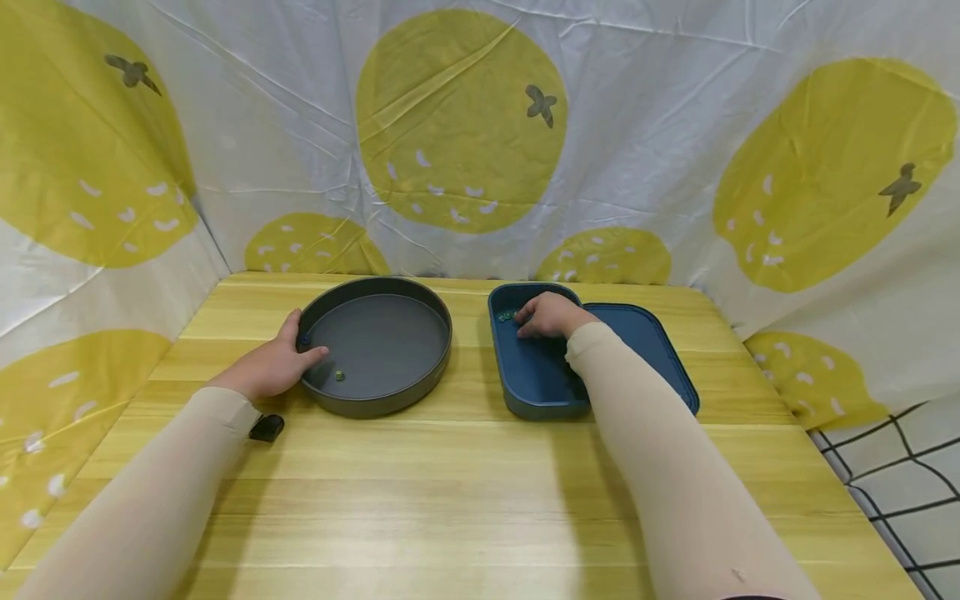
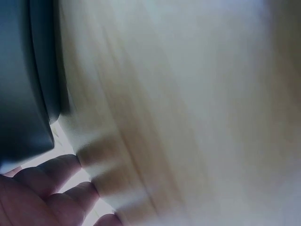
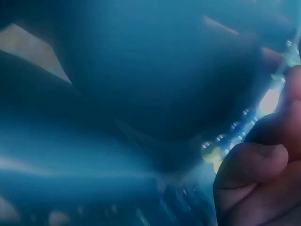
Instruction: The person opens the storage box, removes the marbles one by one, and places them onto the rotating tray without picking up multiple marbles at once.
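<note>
A round dark grey pan (image 1: 375, 333) stands on the left of the table, its side wall (image 2: 23, 84) filling the left edge of the left wrist view. My left hand (image 1: 273, 362) holds its near left rim, thumb over the inside and the other fingers outside. Inside lie a small yellow-green piece (image 1: 340, 375) and a small dark blue piece (image 1: 305, 339). My right hand (image 1: 551, 317) reaches into a blue rectangular box (image 1: 536, 383), fingers bent down beside small green bead-like pieces (image 1: 506, 317). Shiny beads (image 3: 230, 134) show beside the thumb; I cannot tell whether the fingertips pinch one.
A blue lid or tray (image 1: 648, 342) lies against the box's right side, under my right forearm. A small black object (image 1: 267, 428) shows by my left wrist. Behind the wooden table (image 1: 420, 500) hangs a white cloth (image 1: 637, 125) with yellow fruit prints. A black wire grid (image 1: 900, 475) stands at right.
</note>
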Motion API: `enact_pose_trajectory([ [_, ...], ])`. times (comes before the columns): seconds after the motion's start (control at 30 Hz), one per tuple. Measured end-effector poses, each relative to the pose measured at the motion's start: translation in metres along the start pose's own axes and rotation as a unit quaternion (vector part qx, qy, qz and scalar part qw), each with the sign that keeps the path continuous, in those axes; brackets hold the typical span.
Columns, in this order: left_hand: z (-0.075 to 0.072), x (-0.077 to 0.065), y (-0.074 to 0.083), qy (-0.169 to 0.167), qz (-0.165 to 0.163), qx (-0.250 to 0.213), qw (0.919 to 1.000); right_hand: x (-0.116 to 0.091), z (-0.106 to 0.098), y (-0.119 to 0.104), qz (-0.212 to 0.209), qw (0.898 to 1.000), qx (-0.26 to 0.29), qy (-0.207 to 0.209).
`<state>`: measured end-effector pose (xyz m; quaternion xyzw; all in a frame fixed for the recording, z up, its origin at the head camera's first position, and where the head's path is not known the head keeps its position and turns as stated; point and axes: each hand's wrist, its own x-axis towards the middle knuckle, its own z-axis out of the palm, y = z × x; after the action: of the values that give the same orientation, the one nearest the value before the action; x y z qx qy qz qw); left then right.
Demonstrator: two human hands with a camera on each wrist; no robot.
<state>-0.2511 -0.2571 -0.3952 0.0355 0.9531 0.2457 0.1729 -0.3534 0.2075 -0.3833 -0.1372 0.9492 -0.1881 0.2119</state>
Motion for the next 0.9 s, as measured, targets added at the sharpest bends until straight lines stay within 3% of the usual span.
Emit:
enact_pose_trajectory([
  [0.33,-0.001,-0.002,0.002,-0.002,0.003,0.005,1.0000,0.011,0.008,0.003,-0.045,0.999,-0.027,-0.016],
  [0.9,-0.001,-0.001,0.001,-0.006,0.002,-0.001,1.0000,0.014,0.015,0.000,-0.074,0.996,-0.026,-0.034],
])
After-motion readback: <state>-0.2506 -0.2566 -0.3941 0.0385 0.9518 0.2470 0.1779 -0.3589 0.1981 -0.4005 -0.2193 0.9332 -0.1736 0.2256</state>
